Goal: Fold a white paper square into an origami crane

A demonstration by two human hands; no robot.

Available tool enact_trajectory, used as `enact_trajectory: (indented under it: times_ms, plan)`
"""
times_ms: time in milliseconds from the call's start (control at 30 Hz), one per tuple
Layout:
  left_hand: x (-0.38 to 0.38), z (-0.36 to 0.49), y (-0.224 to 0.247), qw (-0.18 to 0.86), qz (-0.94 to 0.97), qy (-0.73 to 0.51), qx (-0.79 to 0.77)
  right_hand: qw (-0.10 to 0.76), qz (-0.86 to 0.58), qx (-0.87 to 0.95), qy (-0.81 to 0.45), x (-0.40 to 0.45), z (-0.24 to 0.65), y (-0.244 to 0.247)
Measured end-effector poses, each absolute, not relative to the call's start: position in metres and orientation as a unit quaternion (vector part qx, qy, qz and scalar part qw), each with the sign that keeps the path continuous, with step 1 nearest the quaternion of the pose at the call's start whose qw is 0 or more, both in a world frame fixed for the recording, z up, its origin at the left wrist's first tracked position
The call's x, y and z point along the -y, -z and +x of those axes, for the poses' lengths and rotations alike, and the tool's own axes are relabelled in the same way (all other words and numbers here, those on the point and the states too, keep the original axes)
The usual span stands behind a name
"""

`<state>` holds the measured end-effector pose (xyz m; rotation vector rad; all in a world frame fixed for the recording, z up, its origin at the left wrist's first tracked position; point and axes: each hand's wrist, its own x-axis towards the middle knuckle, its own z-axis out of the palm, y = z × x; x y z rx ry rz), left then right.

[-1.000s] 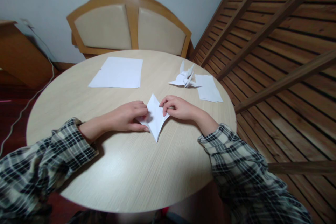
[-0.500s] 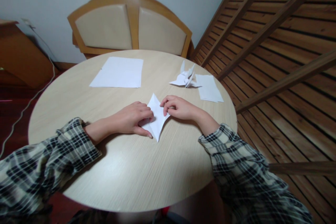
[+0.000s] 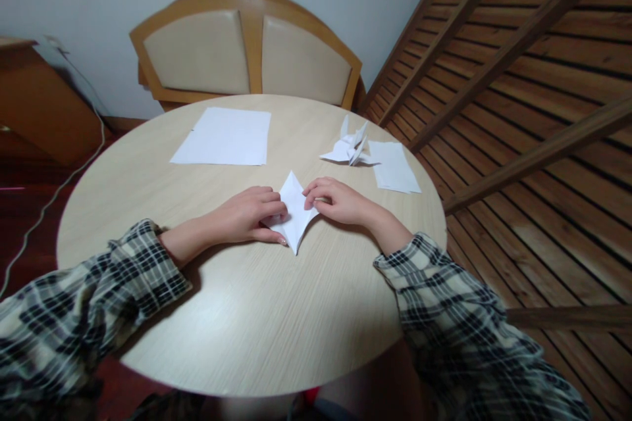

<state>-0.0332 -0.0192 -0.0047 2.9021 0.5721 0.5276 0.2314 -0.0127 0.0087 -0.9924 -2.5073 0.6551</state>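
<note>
A white sheet of paper folded into a diamond [image 3: 295,214] lies in the middle of the round table, its long points facing away from me and toward me. My left hand [image 3: 251,215] grips its left corner, with curled fingers on top and the thumb along the lower left edge. At the right corner, my right hand [image 3: 336,200] pinches the paper between thumb and fingers. Both side corners are partly hidden by my fingers.
Flat white sheets [image 3: 224,137] lie at the back left of the table [image 3: 222,335]. Folded paper cranes [image 3: 349,145] stand at the back right, beside smaller white sheets [image 3: 397,168]. A padded chair [image 3: 249,46] is behind the table, a slatted wooden panel [image 3: 533,112] to the right.
The folded paper has shifted slightly away from me, its near point now higher in view. Both hands keep hold of its side corners and have barely moved.
</note>
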Motion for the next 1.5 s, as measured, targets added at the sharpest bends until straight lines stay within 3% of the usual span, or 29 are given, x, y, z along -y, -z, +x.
enact_trajectory:
  times_ms: [667,1100,1267,1500]
  plan:
    - [0.027,-0.043,-0.01,-0.109,0.982,-0.096,-0.12,0.194,-0.37,0.885,-0.207,0.008,0.233,-0.003]
    - [0.023,-0.042,-0.005,-0.214,0.953,-0.192,-0.093,0.196,-0.354,0.894,-0.192,0.004,0.236,0.001]
    - [0.019,-0.041,0.0,-0.147,0.951,-0.239,-0.128,0.19,-0.353,0.896,-0.19,0.003,0.237,0.002]
    - [0.015,-0.039,0.003,0.054,0.937,-0.303,-0.167,0.192,-0.339,0.901,-0.192,0.002,0.238,0.003]
